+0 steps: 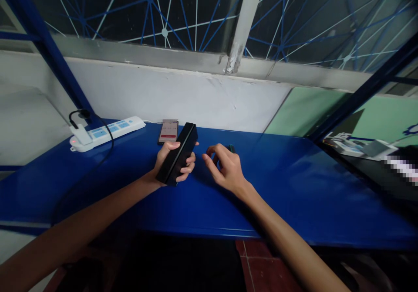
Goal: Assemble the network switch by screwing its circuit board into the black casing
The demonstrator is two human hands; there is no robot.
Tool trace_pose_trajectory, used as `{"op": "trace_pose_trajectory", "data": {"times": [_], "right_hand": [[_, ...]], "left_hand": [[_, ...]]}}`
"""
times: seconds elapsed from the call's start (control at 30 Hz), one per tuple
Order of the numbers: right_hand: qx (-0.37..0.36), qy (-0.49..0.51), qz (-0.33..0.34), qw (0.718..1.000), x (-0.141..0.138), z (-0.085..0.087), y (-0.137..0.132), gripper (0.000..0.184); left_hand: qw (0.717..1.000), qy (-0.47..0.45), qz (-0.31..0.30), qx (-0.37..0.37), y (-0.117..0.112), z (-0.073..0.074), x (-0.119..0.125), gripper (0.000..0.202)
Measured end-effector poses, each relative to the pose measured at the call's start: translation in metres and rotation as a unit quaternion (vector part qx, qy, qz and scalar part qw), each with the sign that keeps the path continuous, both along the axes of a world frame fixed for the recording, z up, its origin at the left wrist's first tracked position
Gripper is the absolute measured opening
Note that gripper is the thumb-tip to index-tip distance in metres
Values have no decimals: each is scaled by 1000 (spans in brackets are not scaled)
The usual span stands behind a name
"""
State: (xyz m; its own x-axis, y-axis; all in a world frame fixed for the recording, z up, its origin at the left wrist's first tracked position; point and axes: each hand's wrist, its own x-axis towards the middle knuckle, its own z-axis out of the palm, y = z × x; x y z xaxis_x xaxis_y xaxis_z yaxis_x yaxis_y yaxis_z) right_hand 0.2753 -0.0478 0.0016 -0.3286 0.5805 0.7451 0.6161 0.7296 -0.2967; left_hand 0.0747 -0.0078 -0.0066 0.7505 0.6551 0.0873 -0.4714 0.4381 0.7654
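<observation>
A long black box-shaped case [179,154] is tilted up above the blue desk, its upper end leaning to the right. My left hand [165,154] is wrapped around it, with the thumb along the near left side and the fingers on the right side. To the right of the case, apart from it, my right hand [227,168] is curled, thumb and index fingertip close together in a pinch. Whatever may be between those fingertips is too small to make out. Just behind the right knuckles shows a small dark thing with a teal edge [231,148], mostly hidden.
On the blue desk [294,187], a phone [168,132] with a lit screen lies behind the case. A white power strip [122,128] with a plug and black cable [112,141] is at the left. Boxes and papers [352,146] lie at the far right, beyond a blue post.
</observation>
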Motion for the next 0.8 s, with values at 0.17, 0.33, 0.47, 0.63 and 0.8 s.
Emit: {"op": "trace_pose_trajectory", "data": {"times": [0.17,0.33,0.47,0.63,0.8], "right_hand": [[-27,-5,11,1000,0,2,0,12],[-37,-1,19,999,0,1,1,16],[-32,-6,14,999,-1,0,1,19],[-12,1,-60,998,11,6,7,26],[-109,-30,-286,951,53,12,28,35]], "left_hand": [[999,22,27,33,-5,2,2,68],[995,61,56,55,-10,-3,7,63],[994,75,49,60,-11,-6,9,61],[994,57,57,77,-9,4,5,61],[977,88,115,159,-4,24,-9,61]]}}
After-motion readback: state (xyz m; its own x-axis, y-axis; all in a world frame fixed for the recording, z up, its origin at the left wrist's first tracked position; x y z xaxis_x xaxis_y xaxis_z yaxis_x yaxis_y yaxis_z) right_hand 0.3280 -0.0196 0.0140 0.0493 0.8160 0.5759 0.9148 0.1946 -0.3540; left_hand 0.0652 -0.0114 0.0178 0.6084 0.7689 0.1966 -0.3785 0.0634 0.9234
